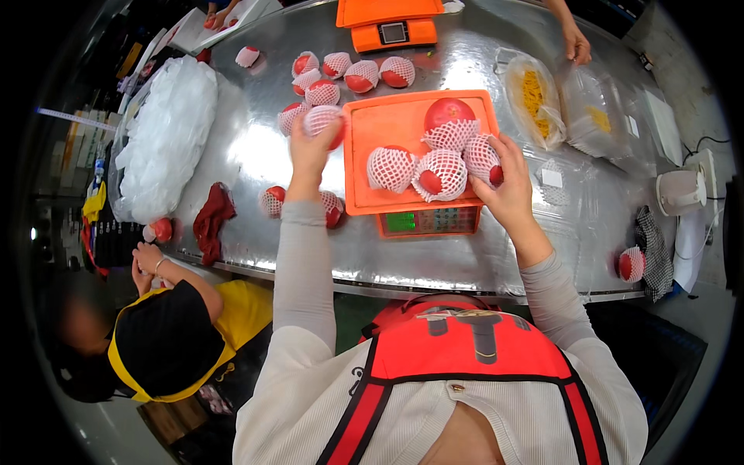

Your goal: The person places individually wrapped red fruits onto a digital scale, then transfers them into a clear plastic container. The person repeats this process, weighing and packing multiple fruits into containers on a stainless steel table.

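My left hand grips a round red fruit in a white foam net, blurred, by the left rim of an orange tray. The tray sits on a digital scale with a lit green display. At the tray's right side, my right hand has its fingers around another netted fruit. Beside that one lie a netted fruit at the front and a larger red fruit half out of its net. Further left in the tray is one more netted fruit.
Several netted fruits stand on the metal table beyond the tray. A second orange scale is at the back. Foam nets in a bag lie left, plastic bags right. A co-worker works at left; other people's hands are across the table.
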The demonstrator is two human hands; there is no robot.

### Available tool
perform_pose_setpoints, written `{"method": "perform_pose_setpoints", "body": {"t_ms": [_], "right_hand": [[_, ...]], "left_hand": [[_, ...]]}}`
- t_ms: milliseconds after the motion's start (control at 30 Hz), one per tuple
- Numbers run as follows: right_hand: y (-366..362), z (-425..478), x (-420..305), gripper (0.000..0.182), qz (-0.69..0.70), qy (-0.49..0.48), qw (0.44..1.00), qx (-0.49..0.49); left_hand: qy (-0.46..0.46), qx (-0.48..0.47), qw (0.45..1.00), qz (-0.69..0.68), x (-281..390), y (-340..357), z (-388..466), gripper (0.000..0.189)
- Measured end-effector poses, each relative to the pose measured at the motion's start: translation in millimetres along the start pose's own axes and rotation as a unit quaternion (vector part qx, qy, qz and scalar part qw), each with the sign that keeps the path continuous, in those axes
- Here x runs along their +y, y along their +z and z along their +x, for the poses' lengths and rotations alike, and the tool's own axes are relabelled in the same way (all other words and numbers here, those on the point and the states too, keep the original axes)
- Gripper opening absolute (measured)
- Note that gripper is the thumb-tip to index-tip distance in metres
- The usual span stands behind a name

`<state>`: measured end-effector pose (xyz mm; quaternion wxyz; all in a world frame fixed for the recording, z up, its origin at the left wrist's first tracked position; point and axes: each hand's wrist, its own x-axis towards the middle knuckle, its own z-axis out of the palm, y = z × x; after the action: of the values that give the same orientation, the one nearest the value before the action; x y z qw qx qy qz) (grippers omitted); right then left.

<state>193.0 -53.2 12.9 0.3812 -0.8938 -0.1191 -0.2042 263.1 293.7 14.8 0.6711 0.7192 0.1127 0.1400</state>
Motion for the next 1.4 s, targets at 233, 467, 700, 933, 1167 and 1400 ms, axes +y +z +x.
{"method": "perform_pose_setpoints", "body": {"t_ms": [233, 467, 700, 933, 1167, 1400], "right_hand": [[7.2, -3.6, 1.3, 0.072, -0.008, -0.007, 1.000, -0.004], [-1.1, 2.7, -0.4, 0.077, -0.007, 0.003, 0.999, -0.051], [-8.7, 3.5, 0.9, 0.081, -0.014, 0.007, 0.997, -0.075], [-10.6, 0.8, 4.9, 0.087, 0.020, 0.005, 0.997, -0.070], [-9.5, 1.0, 3.9, 0.086, -0.013, -0.022, 0.998, -0.059], [-8.1, -1.0, -0.3, 0.083, 0.000, 0.026, 0.998, -0.060]], "left_hand": [[-0.020, 0.047, 0.926, 0.373, -77.4, -87.5, -22.0, 0.078], [-0.110, -0.001, 0.924, 0.367, -121.5, -98.9, -19.3, 0.087], [0.063, 0.051, 0.911, 0.404, -80.0, -73.7, -36.1, 0.086], [0.189, -0.193, 0.918, 0.290, 37.6, 16.6, -79.4, 0.084], [0.187, -0.272, 0.864, 0.379, 29.1, 44.2, -87.9, 0.082], [0.196, -0.181, 0.917, 0.297, 13.3, 41.0, -88.5, 0.067]]}}
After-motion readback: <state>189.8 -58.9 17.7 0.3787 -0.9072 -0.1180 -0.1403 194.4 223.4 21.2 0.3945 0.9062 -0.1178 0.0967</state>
